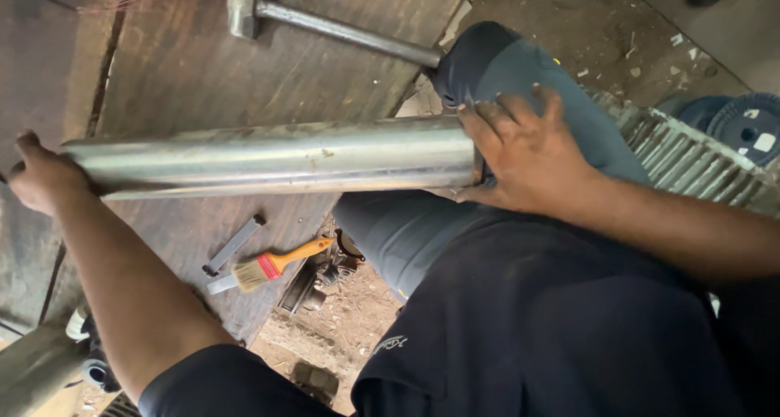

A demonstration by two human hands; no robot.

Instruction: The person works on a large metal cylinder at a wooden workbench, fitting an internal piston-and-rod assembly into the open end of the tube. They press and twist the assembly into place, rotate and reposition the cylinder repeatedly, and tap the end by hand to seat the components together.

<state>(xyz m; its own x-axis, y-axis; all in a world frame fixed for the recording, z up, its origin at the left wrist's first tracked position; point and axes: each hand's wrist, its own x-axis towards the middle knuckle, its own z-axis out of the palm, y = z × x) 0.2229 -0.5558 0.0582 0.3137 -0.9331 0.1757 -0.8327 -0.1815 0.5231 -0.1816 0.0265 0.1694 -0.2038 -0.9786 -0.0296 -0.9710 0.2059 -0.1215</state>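
Observation:
A long shiny steel tube lies across the dark wooden bench. My left hand cups its far left end, fingers curled around it. My right hand presses flat against the tube's right end, fingers spread over the opening, above my raised knee in dark trousers. Both hands hold the tube between them.
A steel hammer rests on the bench beyond the tube, its handle reaching my knee. A paintbrush with an orange handle and a flat metal bar lie near the bench edge. A ribbed grey casing and blue discs sit at the right.

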